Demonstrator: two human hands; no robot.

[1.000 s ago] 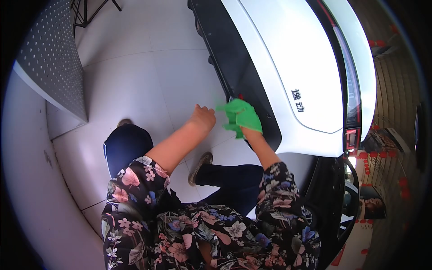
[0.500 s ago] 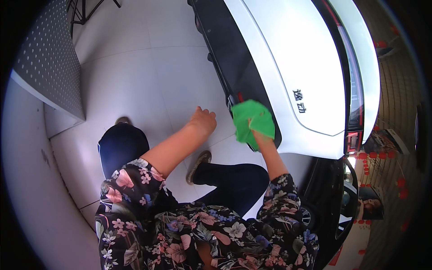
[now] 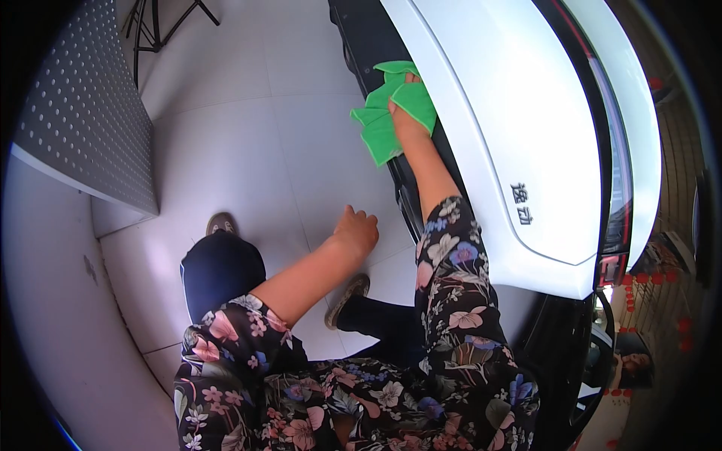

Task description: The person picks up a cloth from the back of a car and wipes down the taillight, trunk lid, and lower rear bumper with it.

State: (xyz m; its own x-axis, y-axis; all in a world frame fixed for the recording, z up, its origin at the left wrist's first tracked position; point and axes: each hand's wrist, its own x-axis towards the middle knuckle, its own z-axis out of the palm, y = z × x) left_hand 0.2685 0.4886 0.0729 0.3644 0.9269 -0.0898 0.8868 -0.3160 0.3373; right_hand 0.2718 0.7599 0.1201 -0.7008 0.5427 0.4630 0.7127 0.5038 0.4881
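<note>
My right hand (image 3: 406, 120) grips a bunched green cloth (image 3: 377, 135), its fingers partly hidden in the folds. The cloth lies against the black lower bumper (image 3: 372, 34) of a white car (image 3: 496, 98), with one corner hanging over the bumper's outer edge. My left hand (image 3: 356, 231) is held above the floor, apart from the car, its fingers curled in with nothing visible in them. Dark raised characters (image 3: 520, 204) mark the white panel to the right of my right arm.
A grey perforated panel (image 3: 83, 113) stands at the left, with black stand legs (image 3: 150, 34) behind it. A long tail light (image 3: 618, 180) runs along the car's far side. A black car (image 3: 553, 353) is at the lower right. Pale tiles (image 3: 233, 150) cover the floor.
My right hand has carried the green cloth farther along the black bumper, away from my body, and my right arm is more outstretched. My left hand stays curled. The view has shifted slightly.
</note>
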